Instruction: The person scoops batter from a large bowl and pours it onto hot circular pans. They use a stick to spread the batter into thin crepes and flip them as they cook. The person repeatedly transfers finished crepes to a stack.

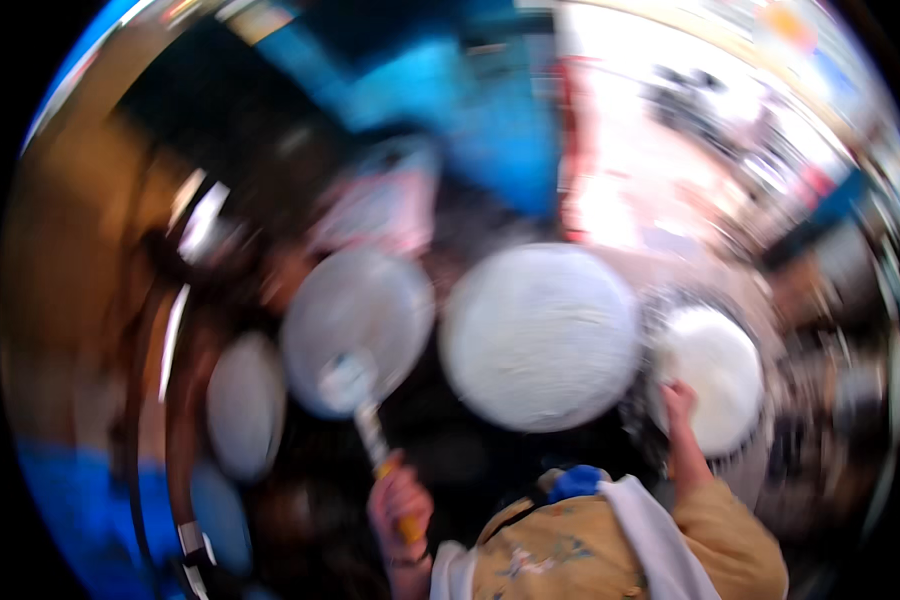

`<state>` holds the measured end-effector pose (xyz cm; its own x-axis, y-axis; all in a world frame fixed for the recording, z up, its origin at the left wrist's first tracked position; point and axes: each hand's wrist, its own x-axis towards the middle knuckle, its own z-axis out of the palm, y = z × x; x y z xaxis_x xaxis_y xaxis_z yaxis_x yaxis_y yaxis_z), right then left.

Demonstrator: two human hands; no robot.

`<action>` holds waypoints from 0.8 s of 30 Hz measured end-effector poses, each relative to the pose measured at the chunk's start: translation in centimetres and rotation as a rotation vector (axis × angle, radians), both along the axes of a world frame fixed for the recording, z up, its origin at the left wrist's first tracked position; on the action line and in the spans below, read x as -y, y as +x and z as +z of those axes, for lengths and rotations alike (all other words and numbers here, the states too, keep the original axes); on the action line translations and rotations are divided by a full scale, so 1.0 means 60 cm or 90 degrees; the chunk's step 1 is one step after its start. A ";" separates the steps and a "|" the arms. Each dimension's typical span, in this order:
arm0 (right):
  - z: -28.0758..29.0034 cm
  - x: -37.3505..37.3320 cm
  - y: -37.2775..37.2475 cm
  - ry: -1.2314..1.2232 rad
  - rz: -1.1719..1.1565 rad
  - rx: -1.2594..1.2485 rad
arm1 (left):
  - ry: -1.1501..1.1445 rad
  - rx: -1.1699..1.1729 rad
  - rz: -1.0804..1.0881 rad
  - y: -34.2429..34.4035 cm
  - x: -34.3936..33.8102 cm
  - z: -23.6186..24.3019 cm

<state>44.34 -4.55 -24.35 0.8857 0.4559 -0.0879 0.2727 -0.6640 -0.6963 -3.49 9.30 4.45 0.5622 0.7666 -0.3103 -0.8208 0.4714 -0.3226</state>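
My left hand [400, 505], at lower centre-left, is closed round the yellow grip of a long-handled tool [370, 430]. Its pale round head lies over a grey-white round pan [365, 290]; blur hides its exact shape and whether it touches the pan. To the right is a larger round surface [540, 335] covered in a white, slightly ridged layer. Farther right, my right hand [679, 400] is closed at the left side of a round container of smooth white liquid or batter [718, 385]. What its fingers hold, if anything, cannot be made out.
Another pale disc [246, 405] stands left of the grey-white pan. A dark curved pipe or hose [155, 400] runs down the left side. Beyond the pans are a pink and white cloth-like thing [380, 205] and a blue panel [500, 120]. Blurred clutter fills the right.
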 end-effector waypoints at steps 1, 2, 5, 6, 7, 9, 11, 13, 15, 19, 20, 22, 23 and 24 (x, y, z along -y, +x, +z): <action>-0.006 0.010 0.011 0.129 0.031 -0.062 | 0.031 0.087 -0.011 -0.012 0.018 -0.019; 0.016 -0.002 0.002 0.262 0.046 -0.147 | 0.072 0.078 0.007 -0.031 0.035 -0.027; 0.004 -0.080 0.000 0.370 0.111 -0.233 | 0.086 -0.086 0.114 -0.070 0.090 -0.017; 0.148 -0.142 -0.081 0.310 0.070 -0.303 | 0.103 -0.129 0.157 -0.063 0.121 -0.025; 0.181 -0.168 -0.112 0.266 0.171 -0.331 | 0.114 -0.130 0.206 -0.069 0.151 -0.031; 0.231 -0.237 -0.175 0.230 0.342 -0.415 | 0.111 -0.154 0.302 -0.074 0.208 -0.035; 0.264 -0.234 -0.298 0.190 0.511 -0.453 | 0.086 -0.195 0.382 -0.116 0.297 -0.041; 0.251 -0.248 -0.400 0.052 0.705 -0.485 | 0.029 -0.179 0.483 -0.170 0.374 -0.079; 0.236 -0.227 -0.525 0.041 0.909 -0.446 | -0.075 -0.177 0.576 -0.186 0.465 -0.081; 0.293 -0.079 -0.705 -0.160 1.051 -0.625 | -0.282 -0.119 0.775 -0.204 0.639 -0.161; 0.294 -0.065 -0.718 -0.209 1.079 -0.614 | -0.334 -0.162 0.808 -0.216 0.684 -0.182; 0.309 -0.018 -0.756 -0.295 1.149 -0.575 | -0.439 -0.259 0.879 -0.238 0.758 -0.249; 0.317 0.004 -0.778 -0.333 1.181 -0.560 | -0.492 -0.421 0.799 -0.255 0.798 -0.333; 0.325 0.018 -0.793 -0.366 1.187 -0.531 | -0.547 -0.583 0.714 -0.271 0.850 -0.440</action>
